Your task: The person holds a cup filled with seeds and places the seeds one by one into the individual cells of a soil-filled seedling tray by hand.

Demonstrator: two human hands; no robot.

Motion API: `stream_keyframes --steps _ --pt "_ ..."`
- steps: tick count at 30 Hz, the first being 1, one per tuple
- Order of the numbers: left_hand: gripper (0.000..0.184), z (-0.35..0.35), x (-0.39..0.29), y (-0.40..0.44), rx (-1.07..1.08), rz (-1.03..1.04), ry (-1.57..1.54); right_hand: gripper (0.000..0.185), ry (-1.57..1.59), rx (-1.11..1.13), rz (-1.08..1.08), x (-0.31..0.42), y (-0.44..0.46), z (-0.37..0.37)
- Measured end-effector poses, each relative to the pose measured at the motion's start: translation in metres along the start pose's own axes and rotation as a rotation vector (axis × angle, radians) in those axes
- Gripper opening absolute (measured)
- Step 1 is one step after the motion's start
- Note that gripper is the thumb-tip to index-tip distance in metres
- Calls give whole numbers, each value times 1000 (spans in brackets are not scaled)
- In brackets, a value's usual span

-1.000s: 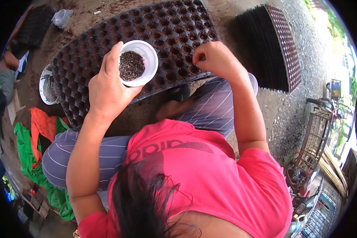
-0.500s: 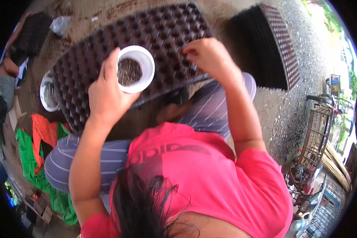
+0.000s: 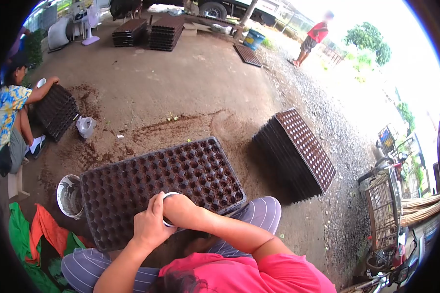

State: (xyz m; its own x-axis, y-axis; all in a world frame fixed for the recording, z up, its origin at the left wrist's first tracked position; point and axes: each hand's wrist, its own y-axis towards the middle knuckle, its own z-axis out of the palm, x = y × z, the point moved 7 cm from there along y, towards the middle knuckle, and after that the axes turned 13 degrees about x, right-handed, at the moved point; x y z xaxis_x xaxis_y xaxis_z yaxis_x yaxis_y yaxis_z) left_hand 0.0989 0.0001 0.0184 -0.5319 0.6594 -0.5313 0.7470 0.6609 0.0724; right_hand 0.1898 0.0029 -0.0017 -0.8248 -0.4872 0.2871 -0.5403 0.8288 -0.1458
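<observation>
My left hand (image 3: 148, 225) is wrapped round a small white cup (image 3: 168, 224) above the near edge of a dark seedling tray (image 3: 132, 181). My right hand (image 3: 182, 212) lies over the mouth of that cup, its fingers hidden inside or behind it. The cup's contents are covered by the hand. Beneath both hands, the tray's many round cells hold brown soil. It lies in front of my knees.
Right of the tray stands a tall stack of seedling trays (image 3: 298, 156). A white bucket (image 3: 69, 196) is at the left, near green and orange cloth (image 3: 49, 230). A co-worker (image 3: 14, 112) sits by another tray stack (image 3: 56, 112). Far off, a person (image 3: 315, 36) stands on gravel.
My right hand has moved left from the tray cells to the cup. The cup, whose small dark grains showed before, is now covered. The camera has tilted up, showing more ground.
</observation>
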Motion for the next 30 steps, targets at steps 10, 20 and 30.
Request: stream_keyframes --steps 10,20,30 --pt "108 -15 -6 -5 -57 9 19 23 15 91 22 3 -3 -5" --pt "106 -16 -8 -10 -61 11 11 24 95 -6 -45 12 -17 -24" --pt "103 -18 4 -15 -74 -20 35 18 474 -187 314 -79 -91 -79"
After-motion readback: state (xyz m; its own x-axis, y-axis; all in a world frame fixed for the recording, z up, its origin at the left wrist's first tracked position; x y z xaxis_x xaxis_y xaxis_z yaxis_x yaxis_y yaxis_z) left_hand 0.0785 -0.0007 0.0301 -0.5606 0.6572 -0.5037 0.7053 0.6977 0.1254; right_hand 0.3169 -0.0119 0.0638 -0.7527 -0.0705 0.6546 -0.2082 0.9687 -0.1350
